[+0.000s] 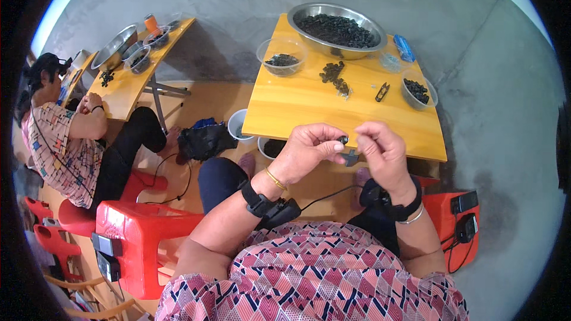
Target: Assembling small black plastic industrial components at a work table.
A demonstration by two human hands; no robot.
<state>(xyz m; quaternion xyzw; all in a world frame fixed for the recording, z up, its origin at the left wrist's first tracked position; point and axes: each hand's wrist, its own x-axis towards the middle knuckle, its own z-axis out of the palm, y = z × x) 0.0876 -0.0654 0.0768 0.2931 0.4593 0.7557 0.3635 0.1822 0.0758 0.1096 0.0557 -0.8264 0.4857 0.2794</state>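
Note:
My left hand (302,151) pinches a small, dark, rounded piece (342,139) between thumb and forefinger, just off the table's near edge. Close beside it, my right hand (383,151) has its fingers bent and pressed together; whatever they may hold is too small to make out. Below the fingertips a dark grey block (350,157) shows at the edge of the yellow table (285,107). Farther in lies a loose pile of black pieces (332,72), with small black snips (382,91) to its right.
A large steel bowl (333,52) of black pieces stands at the back, with clear tubs at left (282,70) and right (418,101). A blue packet (404,48) lies far right. Red stools (137,232) flank me. At left, another person (62,125) works at a second table.

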